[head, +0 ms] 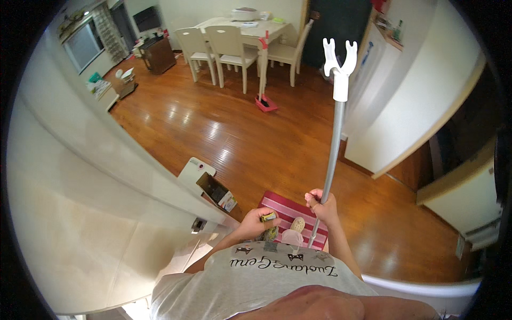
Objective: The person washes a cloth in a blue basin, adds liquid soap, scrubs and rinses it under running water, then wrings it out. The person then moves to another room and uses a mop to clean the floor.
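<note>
A grey metal pole (335, 140), a clothes-hanging pole by its look, stands nearly upright with my right hand (325, 207) wrapped around its lower part. Its white plastic double-forked head (340, 76) points up and away from me. Below my fist the pole runs down past the striped red and pink mat (286, 206). My left hand (256, 223) grips a bunched yellow and dark patterned item (271, 228), seemingly cloth; the fingers hide part of it. A beige clog (297, 225) on my foot rests on the mat between the hands.
Left of the mat are an open cardboard box (218, 190) and a white flat scale-like device (196, 170). A white door (100, 192) fills the left side. Ahead are a red dustpan (267, 104), chairs (226, 44) and a dining table (256, 29). A white partition (384, 132) stands right.
</note>
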A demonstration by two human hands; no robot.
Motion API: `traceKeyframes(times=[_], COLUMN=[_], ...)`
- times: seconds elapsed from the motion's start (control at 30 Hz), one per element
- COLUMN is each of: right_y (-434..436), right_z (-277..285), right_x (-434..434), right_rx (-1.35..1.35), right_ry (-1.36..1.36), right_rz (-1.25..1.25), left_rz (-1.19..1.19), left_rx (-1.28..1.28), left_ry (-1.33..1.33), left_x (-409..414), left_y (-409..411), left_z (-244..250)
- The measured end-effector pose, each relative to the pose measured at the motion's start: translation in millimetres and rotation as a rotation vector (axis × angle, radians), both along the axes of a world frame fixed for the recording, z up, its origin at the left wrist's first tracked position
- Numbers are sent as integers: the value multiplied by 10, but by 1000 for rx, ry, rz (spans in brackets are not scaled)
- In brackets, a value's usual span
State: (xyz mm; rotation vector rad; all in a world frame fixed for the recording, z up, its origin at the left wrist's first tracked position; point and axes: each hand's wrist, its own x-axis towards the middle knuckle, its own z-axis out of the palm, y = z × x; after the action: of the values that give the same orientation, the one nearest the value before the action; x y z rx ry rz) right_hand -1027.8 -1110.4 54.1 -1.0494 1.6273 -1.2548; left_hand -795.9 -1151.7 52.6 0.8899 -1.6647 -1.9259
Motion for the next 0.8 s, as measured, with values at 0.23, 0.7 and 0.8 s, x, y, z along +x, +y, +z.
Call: traceKeyframes(times=[0.23,0.7,0.8], right_y=[-1068,-2277,-2696], right_z=[-195,-473,-524], right_x=[-589,-966,-913], right_rx=[7,53,162], right_ry=[-38,116,124], right_rz=[278,729,836], left_rz=[190,287,379], left_rx=[12,-236,-228], left_ry=[-31,-173,-137], left_x=[-731,-1555,-1495], left_y=[-790,-2099,-2400], left_z=[174,618,540])
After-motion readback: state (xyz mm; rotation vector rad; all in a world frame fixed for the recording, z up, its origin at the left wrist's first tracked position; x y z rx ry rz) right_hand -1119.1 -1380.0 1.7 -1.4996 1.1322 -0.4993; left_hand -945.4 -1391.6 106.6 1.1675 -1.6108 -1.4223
